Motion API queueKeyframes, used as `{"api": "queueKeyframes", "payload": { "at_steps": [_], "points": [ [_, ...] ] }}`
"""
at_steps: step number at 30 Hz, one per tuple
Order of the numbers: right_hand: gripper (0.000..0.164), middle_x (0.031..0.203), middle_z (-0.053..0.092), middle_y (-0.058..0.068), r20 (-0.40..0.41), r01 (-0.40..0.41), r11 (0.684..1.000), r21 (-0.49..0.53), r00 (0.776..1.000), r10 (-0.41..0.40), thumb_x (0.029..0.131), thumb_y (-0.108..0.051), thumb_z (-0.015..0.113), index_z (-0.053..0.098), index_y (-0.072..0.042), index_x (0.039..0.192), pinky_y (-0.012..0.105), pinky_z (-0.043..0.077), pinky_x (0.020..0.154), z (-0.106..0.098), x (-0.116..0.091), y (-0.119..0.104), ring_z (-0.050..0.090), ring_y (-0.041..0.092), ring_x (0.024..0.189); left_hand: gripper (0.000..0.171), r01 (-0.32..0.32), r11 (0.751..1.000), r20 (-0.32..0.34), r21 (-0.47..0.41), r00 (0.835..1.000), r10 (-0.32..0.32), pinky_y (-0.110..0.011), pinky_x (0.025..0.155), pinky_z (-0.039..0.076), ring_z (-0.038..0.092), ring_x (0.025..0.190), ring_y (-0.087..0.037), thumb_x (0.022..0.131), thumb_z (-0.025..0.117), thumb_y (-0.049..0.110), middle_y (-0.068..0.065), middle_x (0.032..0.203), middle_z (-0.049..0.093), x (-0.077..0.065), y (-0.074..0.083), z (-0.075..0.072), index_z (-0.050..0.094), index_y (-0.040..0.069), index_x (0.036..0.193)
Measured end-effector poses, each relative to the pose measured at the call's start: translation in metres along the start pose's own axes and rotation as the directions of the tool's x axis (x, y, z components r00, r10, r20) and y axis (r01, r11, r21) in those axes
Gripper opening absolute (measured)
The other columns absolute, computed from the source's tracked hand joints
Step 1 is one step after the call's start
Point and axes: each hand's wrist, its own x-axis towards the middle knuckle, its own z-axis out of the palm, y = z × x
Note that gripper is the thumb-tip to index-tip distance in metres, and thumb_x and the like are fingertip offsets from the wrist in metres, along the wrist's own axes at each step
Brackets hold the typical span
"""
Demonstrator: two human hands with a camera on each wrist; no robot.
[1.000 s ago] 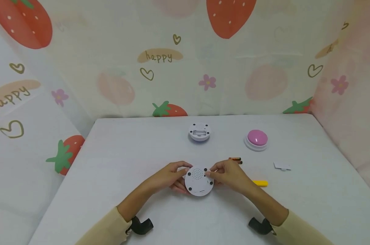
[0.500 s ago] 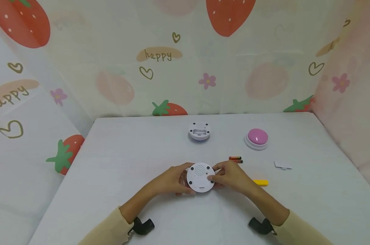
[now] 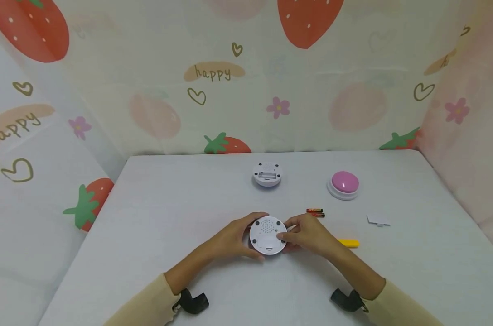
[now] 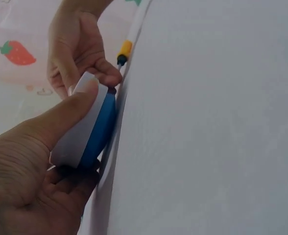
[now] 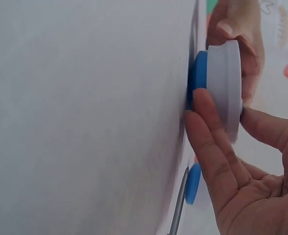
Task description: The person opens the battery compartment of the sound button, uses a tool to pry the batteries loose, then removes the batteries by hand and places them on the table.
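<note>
Gripping a round white button (image 3: 268,230) from both sides, a person holds it at the near middle of a white table (image 3: 181,190), its flat base up and its blue dome (image 4: 103,128) turned toward the tabletop. The left hand (image 3: 232,238) spans the left side, fingers spread wide around the rim, with the thumb at the near edge and a finger at the far one. The right hand (image 3: 306,232) closes on the right side in a narrower pinch: the thumb (image 5: 264,125) presses the base, the other fingers lie against the dome and side, and the button's thickness is sandwiched between.

Neither hand is nearer; both touch the piece, which lies to the right of the left palm and to the left of the right one. Being round, it offers no long axis. The telling line, by judgement, is the one running near to far across its base, from a small slot (image 3: 269,249) at the near edge to a patch of speaker holes (image 3: 266,225) on the far half, with the right thumb to the right of that line. Whether the dome touches the table cannot be told.

Beyond the right hand lie two batteries (image 3: 315,210); a yellow-handled screwdriver (image 3: 350,243) sits just right of the right wrist, partly hidden by it. Farther right is a loose white cover (image 3: 378,220). At the far side, an upturned button (image 3: 267,182) shows an open battery slot, left of a pink button (image 3: 345,182) standing dome up.
</note>
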Motion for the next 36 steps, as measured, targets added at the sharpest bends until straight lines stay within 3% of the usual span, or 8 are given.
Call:
{"api": "queueKeyframes", "payload": {
  "at_steps": [11, 16, 18, 22, 26, 29, 32, 36],
  "points": [
    [0.045, 0.077, 0.075, 0.009, -0.005, -0.030, 1.000, -0.010, 1.000, 0.030, 0.093, -0.019, 0.076, 0.063, 0.007, 0.127, 0.034, 0.061, 0.082, -0.003, 0.004, 0.001, 0.075, 0.023, 0.074, 0.101, 0.006, 0.988, -0.028, -0.156, 1.000, -0.010, -0.026, 0.113, 0.040, 0.051, 0.133, -0.004, 0.070, 0.096, 0.027, 0.009, 0.148, 0.051, 0.002, -0.008, 0.008, 0.040, 0.017, 0.154],
    [0.037, 0.077, 0.073, 0.000, -0.060, 0.106, 0.972, -0.211, 0.991, -0.121, 0.091, -0.025, 0.077, 0.071, 0.000, 0.119, 0.031, 0.056, 0.070, -0.008, 0.000, -0.004, 0.068, 0.016, 0.072, 0.099, 0.011, 0.978, -0.037, -0.208, 0.999, -0.019, -0.025, 0.112, 0.040, 0.051, 0.133, -0.004, 0.069, 0.096, 0.025, 0.011, 0.147, 0.052, 0.001, -0.011, 0.008, 0.043, 0.021, 0.152],
    [0.031, 0.078, 0.072, -0.004, -0.104, 0.190, 0.929, -0.316, 0.967, -0.233, 0.090, -0.023, 0.078, 0.074, -0.003, 0.114, 0.029, 0.054, 0.068, -0.009, -0.004, -0.010, 0.065, 0.013, 0.074, 0.098, 0.016, 0.976, -0.038, -0.219, 0.999, -0.025, -0.025, 0.112, 0.040, 0.051, 0.133, -0.004, 0.069, 0.096, 0.025, 0.012, 0.147, 0.051, 0.001, -0.011, 0.008, 0.044, 0.022, 0.152],
    [0.027, 0.089, 0.074, -0.004, -0.156, 0.324, 0.839, -0.437, 0.892, -0.425, 0.088, -0.015, 0.080, 0.075, -0.003, 0.111, 0.027, 0.059, 0.073, -0.004, -0.016, -0.023, 0.067, 0.009, 0.080, 0.098, 0.026, 0.973, -0.038, -0.228, 0.999, -0.036, -0.025, 0.112, 0.040, 0.050, 0.133, -0.004, 0.069, 0.096, 0.023, 0.011, 0.149, 0.050, 0.000, -0.012, 0.008, 0.044, 0.021, 0.152],
    [0.025, 0.092, 0.074, -0.002, -0.113, 0.386, 0.716, -0.582, 0.833, -0.541, 0.084, -0.013, 0.084, 0.078, -0.006, 0.107, 0.021, 0.057, 0.067, 0.011, -0.026, -0.033, 0.064, 0.009, 0.075, 0.098, 0.019, 0.971, -0.030, -0.239, 0.999, -0.027, -0.025, 0.111, 0.041, 0.052, 0.132, -0.005, 0.070, 0.096, 0.020, 0.009, 0.149, 0.050, -0.001, -0.012, 0.008, 0.043, 0.020, 0.153],
    [0.021, 0.089, 0.072, -0.002, -0.031, 0.393, 0.602, -0.695, 0.820, -0.571, 0.082, -0.012, 0.086, 0.079, -0.008, 0.102, 0.021, 0.057, 0.068, 0.021, -0.030, -0.036, 0.065, 0.011, 0.076, 0.098, 0.003, 0.969, -0.024, -0.249, 1.000, -0.009, -0.025, 0.110, 0.043, 0.053, 0.131, -0.006, 0.071, 0.095, 0.019, 0.008, 0.148, 0.051, -0.001, -0.012, 0.009, 0.042, 0.019, 0.153],
    [0.018, 0.090, 0.071, -0.003, 0.048, 0.396, 0.519, -0.758, 0.827, -0.561, 0.082, -0.010, 0.085, 0.080, -0.009, 0.099, 0.025, 0.060, 0.076, 0.028, -0.032, -0.036, 0.068, 0.012, 0.082, 0.097, -0.005, 0.964, -0.022, -0.266, 1.000, -0.001, -0.026, 0.110, 0.043, 0.053, 0.131, -0.007, 0.072, 0.094, 0.020, 0.009, 0.147, 0.052, 0.000, -0.012, 0.009, 0.042, 0.020, 0.153],
    [0.016, 0.091, 0.071, -0.002, 0.123, 0.402, 0.440, -0.803, 0.834, -0.538, 0.082, -0.009, 0.084, 0.082, -0.012, 0.098, 0.027, 0.060, 0.078, 0.032, -0.030, -0.034, 0.067, 0.011, 0.081, 0.097, -0.002, 0.960, -0.024, -0.282, 1.000, -0.005, -0.025, 0.110, 0.043, 0.054, 0.130, -0.006, 0.071, 0.095, 0.021, 0.011, 0.146, 0.052, -0.001, -0.013, 0.009, 0.042, 0.023, 0.153]
  ]
}}
